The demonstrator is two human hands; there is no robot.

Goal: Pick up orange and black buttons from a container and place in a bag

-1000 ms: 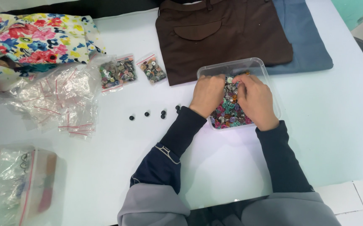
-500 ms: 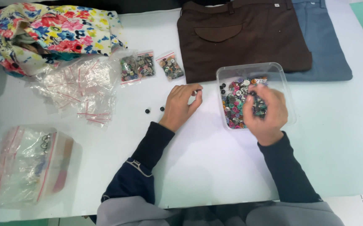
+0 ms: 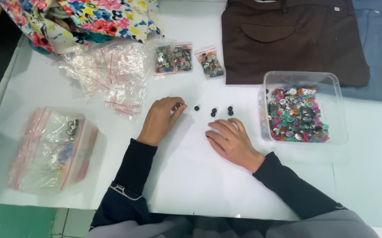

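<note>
On the white table (image 3: 191, 176), the left hand (image 3: 161, 120) curls with its fingertips (image 3: 180, 105) pinched at a small dark button, too small to make out. The right hand (image 3: 231, 142) lies flat, palm down, just below 5 black buttons (image 3: 213, 111). A clear tub (image 3: 341, 110) of mixed buttons stands to its right. 2 filled bags (image 3: 174, 58), empty bags (image 3: 107, 77), a brown garment (image 3: 288, 39) and floral cloth (image 3: 89, 20) lie beyond.
</note>
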